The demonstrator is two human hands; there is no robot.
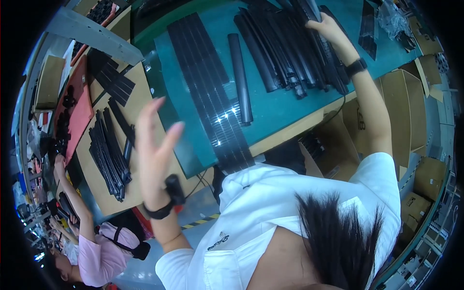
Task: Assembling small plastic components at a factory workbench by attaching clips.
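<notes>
My left hand [157,150] is raised by the near left edge of the green table, empty, its fingers apart and slightly blurred. My right hand [331,31] reaches to the far right, its fingers closed around a glossy black tube [311,8] at the top of a pile. Beneath it lies the pile of long black tubes [285,48], side by side. A long black sheet [200,58] with lengthwise lines lies flat on the left of the table, its near end reaching to my shirt. One single black tube [240,79] rests beside the sheet.
The green table [275,113] has a pale front edge. Clear plastic wrap [394,21] and a dark strip [368,31] lie at its far right. Cardboard boxes [401,106] stand below right. Black strips [107,152] lie on a brown board at left, near a person in pink [99,258].
</notes>
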